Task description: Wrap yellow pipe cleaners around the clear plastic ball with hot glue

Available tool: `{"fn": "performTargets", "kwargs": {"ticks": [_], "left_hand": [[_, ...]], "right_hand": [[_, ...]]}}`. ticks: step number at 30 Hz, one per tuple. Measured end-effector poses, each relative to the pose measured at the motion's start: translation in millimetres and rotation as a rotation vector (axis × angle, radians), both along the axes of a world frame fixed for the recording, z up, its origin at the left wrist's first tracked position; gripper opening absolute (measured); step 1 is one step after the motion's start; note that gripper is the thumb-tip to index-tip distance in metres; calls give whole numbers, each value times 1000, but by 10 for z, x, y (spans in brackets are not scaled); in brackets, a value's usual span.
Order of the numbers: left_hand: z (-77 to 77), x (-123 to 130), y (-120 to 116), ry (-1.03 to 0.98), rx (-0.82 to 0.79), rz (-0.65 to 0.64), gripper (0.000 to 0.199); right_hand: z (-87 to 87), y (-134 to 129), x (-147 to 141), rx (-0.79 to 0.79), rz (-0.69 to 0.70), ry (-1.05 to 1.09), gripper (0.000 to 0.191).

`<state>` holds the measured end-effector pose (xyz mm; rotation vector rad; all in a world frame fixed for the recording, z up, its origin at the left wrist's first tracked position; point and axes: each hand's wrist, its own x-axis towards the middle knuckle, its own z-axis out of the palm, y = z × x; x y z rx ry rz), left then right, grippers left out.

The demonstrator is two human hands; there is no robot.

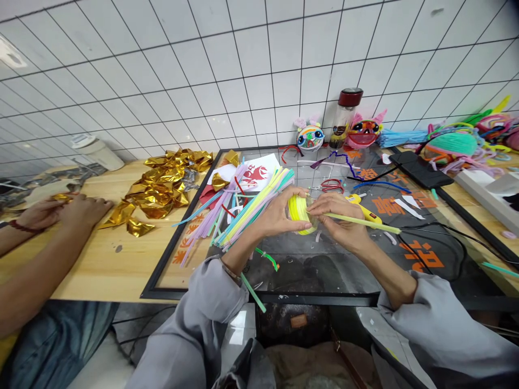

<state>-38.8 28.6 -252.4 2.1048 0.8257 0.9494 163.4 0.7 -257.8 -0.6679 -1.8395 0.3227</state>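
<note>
My left hand is closed around a small round body wound with bright yellow pipe cleaner; part of its lower side looks clear. Against its right side press the fingers of my right hand, pinching a pale yellow pipe cleaner whose free end sticks out to the right. A yellow glue gun lies just behind my right hand. Beside my left forearm is a loose bundle of pastel pipe cleaners. A short green and orange twisted piece lies nearer to me.
At the left, a co-worker's hands handle gold foil near a gold foil pile. Two decorated animal faces and a lidded bottle stand by the wall. Red-handled scissors, a black phone and dark cables lie around.
</note>
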Motion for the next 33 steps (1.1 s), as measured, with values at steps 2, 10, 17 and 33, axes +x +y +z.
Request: {"fn": "performTargets", "kwargs": {"ticks": [2,10,17,33], "left_hand": [[-8,1,6,-5,4,-6,58],[-61,14,13,-73,-45,11,67],[8,7,-5,38,-23,40,75],[26,8,-8,15,1,-3,60]], "right_hand": [[4,2,3,13,1,-7,13],[-8,6,4,7,-12,-12,13],[-23,3,11,10,-1,-24,12],[3,-1,-10,30,0,-17,12]]}}
